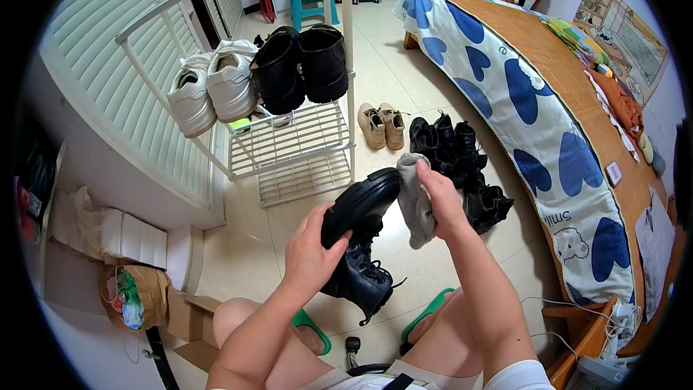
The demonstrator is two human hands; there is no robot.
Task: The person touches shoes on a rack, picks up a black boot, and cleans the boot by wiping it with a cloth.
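A black lace-up boot (354,263) is held up by my left hand (314,245), its fingers and thumb wrapped round the sole near the heel side. The boot is tilted, with the dark sole turned up and the laces hanging below. In my right hand (438,198) is a grey cloth (415,206), pinched at its upper part and hanging down beside the boot's raised end. Several black boots (462,159) stand on the floor beyond my right hand, with a pair of beige shoes (382,125) to their left.
A white metal rack (289,137) at the left carries white sneakers (227,83) and black shoes (299,68). A bed with a heart-patterned sheet (527,101) runs along the right. At lower left are a paper bag (151,292) and a cardboard box (189,310); cables (621,321) lie at lower right.
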